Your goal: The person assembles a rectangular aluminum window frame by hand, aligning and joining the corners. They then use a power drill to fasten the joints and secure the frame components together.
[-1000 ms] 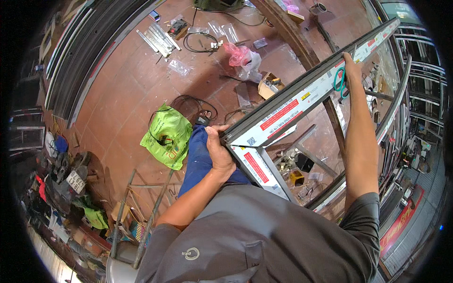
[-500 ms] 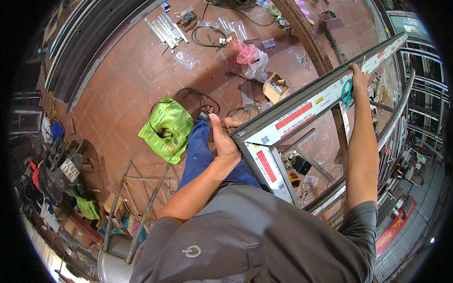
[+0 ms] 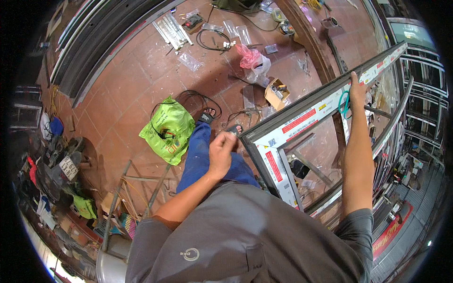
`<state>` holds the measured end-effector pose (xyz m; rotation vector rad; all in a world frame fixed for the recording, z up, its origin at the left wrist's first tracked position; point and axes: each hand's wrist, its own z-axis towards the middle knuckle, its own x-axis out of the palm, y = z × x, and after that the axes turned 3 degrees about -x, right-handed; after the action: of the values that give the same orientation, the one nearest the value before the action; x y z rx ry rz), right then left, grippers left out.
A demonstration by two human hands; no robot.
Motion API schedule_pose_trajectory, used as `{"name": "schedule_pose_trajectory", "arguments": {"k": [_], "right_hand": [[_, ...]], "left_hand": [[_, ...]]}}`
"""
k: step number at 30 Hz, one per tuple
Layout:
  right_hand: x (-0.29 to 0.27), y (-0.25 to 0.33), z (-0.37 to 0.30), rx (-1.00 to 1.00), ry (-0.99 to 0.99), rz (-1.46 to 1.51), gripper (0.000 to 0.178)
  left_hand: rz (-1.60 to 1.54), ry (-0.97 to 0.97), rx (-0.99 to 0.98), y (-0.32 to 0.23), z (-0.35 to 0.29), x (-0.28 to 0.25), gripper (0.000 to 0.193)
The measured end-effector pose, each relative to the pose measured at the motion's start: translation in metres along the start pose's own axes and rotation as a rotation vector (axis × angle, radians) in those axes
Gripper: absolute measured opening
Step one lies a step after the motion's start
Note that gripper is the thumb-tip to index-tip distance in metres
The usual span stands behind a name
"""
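Observation:
A dark metal window frame (image 3: 325, 101) stands tilted in front of me, its face covered with white protective film bearing red labels. My right hand (image 3: 357, 92) grips its upper bar, thumb over the edge. A pair of scissors with teal handles (image 3: 345, 104) is at that hand too, its blades hidden. My left hand (image 3: 220, 155) is off the frame, just left of its near corner, with fingers curled together in a pinch. Whether something small sits at its fingertips I cannot make out.
Left of my legs lies a bright green plastic bag (image 3: 167, 129) beside black cable. Farther off are an open cardboard box (image 3: 276, 94), a pink and white bag (image 3: 255, 60) and white strips (image 3: 173, 30). A metal rack (image 3: 127, 177) stands at lower left; more frames (image 3: 424, 94) lean at right.
My left hand has let go of the frame's near corner and closed its fingers beside it. The frame sits slightly lower and to the right, still in my right hand.

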<state>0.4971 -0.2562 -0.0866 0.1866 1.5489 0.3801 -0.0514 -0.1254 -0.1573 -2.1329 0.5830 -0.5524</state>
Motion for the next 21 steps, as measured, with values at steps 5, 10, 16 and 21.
{"name": "schedule_pose_trajectory", "arguments": {"k": [5,10,16,21], "right_hand": [[0.000,0.051,-0.091,0.024,0.057,0.020,0.113],[-0.001,0.070,-0.122,0.177,0.017,-0.054,0.107],[0.000,0.075,-0.123,0.198,-0.005,-0.046,0.103],[0.005,0.070,-0.125,0.135,-0.052,-0.034,0.097]], "left_hand": [[0.526,0.075,0.220,-0.051,-0.020,0.009,0.035],[0.798,0.018,0.370,-0.059,-0.019,0.017,0.035],[0.855,-0.040,0.331,-0.058,-0.027,0.030,0.032],[0.771,-0.057,0.285,-0.055,-0.027,0.028,0.036]]}}
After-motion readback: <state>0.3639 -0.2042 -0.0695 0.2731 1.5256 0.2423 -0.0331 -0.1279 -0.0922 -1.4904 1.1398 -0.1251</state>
